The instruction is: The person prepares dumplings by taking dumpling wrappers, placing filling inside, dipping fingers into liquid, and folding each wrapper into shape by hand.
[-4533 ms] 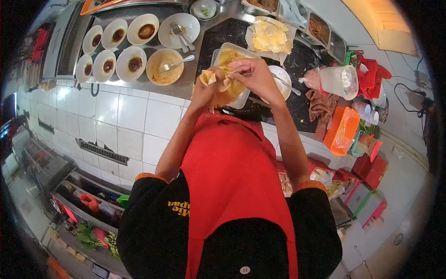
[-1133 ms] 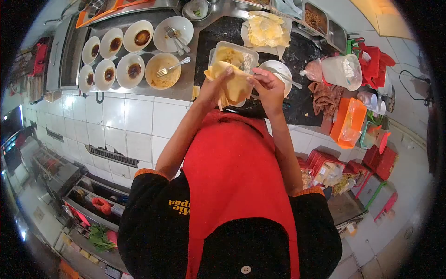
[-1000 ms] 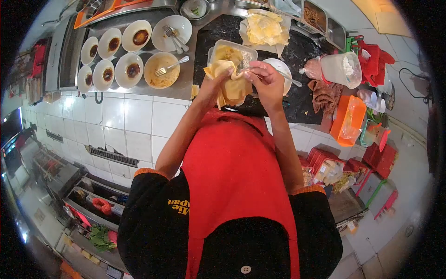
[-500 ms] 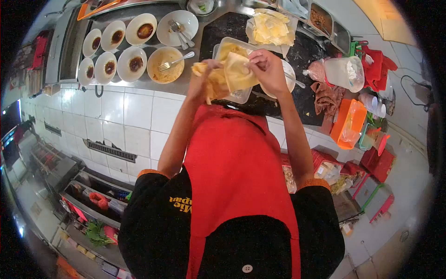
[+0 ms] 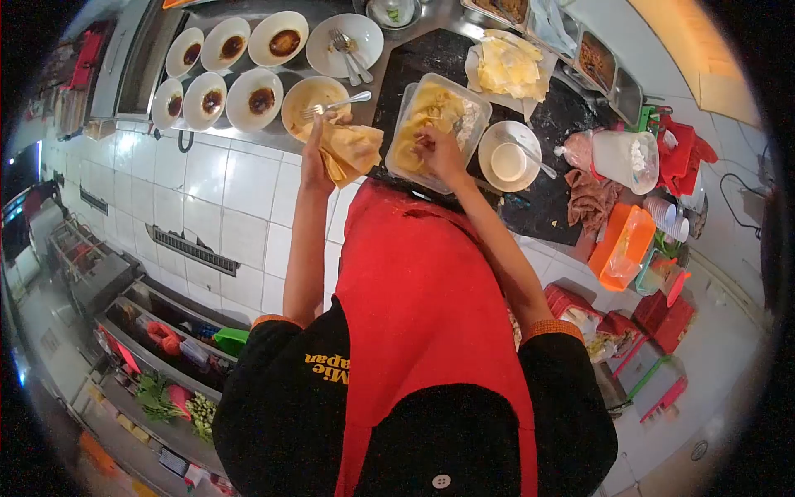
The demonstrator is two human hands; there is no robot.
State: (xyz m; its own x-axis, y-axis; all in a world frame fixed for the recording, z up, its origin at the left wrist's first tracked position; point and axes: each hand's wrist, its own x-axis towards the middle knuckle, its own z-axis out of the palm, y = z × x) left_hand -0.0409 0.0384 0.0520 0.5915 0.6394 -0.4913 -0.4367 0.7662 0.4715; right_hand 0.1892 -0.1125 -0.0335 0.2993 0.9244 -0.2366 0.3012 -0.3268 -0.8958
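My left hand grips yellowish dough wrappers, which spread out flat to its right. Just beyond that hand is a bowl of beaten, egg-like liquid with a fork resting across it. My right hand reaches down into a clear plastic container, its fingertips bunched together among yellow wrapper-like pieces. Whatever lies between those fingertips is hidden. Pale crumbly food shows along the container's right side.
Several white bowls with dark sauce stand at the left, beside a bowl holding forks. A stack of wrappers lies on the black board. Right of the container sits a white bowl with a small cup inside.
My hands have moved apart: the left went left with the wrappers, and the right let go of a wrapper sheet and dropped into the container. The whole view has shifted slightly.
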